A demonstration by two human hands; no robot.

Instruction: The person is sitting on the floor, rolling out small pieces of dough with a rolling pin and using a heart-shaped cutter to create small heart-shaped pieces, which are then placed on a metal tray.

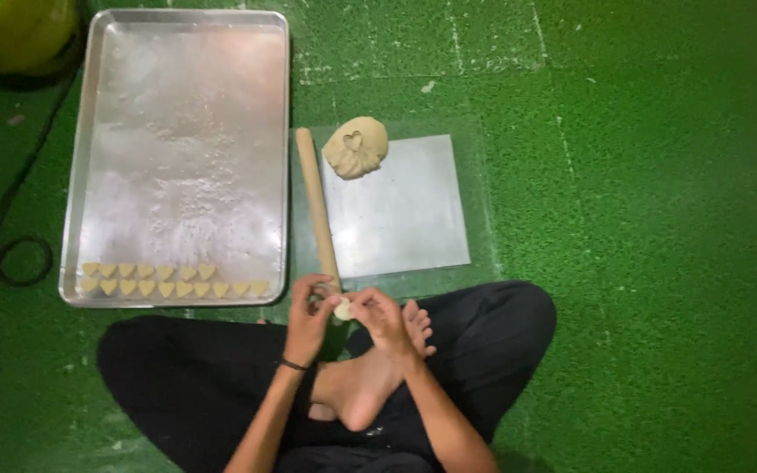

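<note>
Dough piece [343,308]: small, pale, pinched between my left hand [308,320] and right hand [385,317], fingers of both closed on it, above my crossed legs. Beyond: rolling pin [318,208] pointing away, metal sheet [396,206], dough lump [357,147]. Far left: tray [181,114] holding heart cut-outs [168,279].

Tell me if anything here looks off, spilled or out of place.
Nothing spilled or damaged. The one oddity: a heart-shaped cutter sits pressed into the unrolled dough lump at the work mat's far corner. The rolling pin lies along the mat's left edge. Both hands pinch a small dough piece.
</note>
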